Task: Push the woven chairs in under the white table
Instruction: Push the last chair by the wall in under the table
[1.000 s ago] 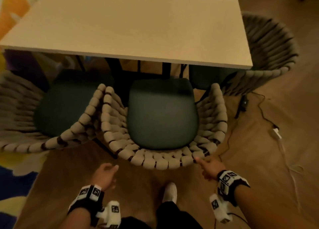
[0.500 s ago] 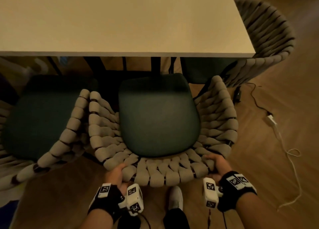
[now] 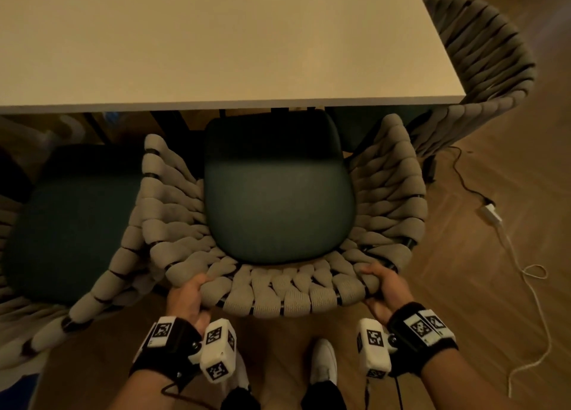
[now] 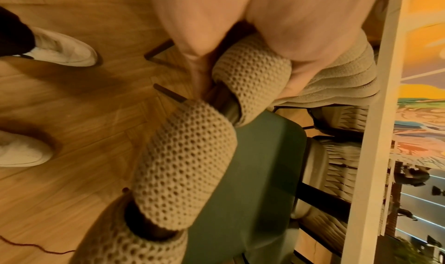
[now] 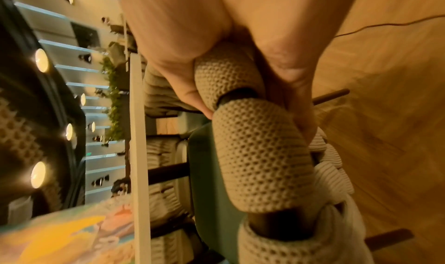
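Since both ends of the chair (image 3: 278,193) back give even leverage, the left hand (image 3: 188,298) and right hand (image 3: 386,289) each curl round its woven rim. Its seat front just meets the worktop (image 3: 216,38) edge.

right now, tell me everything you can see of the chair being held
The woven chair is a tub shape: thick beige knitted bands wrapped on a dark frame, around a dark green seat cushion. It stands upright on the wooden floor, its front edge just under the white table. The left hand and right hand grip its back rim.
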The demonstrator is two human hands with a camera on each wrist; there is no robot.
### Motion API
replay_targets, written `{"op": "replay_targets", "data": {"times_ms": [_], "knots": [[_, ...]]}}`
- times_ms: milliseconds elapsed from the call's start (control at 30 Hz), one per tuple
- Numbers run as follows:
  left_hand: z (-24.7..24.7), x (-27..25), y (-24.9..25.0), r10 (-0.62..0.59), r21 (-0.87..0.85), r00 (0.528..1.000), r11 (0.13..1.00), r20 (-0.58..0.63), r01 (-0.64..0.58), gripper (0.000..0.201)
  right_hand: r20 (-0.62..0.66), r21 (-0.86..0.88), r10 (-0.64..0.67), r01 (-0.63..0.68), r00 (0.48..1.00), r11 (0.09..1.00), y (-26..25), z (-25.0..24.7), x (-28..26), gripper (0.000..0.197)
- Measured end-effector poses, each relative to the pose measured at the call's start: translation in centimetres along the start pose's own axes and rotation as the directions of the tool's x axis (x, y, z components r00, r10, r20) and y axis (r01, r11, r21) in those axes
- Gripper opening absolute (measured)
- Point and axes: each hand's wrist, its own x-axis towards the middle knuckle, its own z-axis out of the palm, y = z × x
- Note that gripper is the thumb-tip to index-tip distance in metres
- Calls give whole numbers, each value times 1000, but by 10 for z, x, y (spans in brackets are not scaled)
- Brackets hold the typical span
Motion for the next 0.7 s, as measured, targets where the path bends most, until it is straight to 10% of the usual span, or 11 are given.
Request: {"op": "replay_targets", "data": {"times_ms": [533,700], "knots": [[52,82,63,-35,114,999,993,-35,39,21,43,-453,-210,206,977,867,-69,43,67,36],[55,90,73,0,70,999,998,-51,3,27,-47,-351,-232,201,972,915,-60,45,88,47]]}}
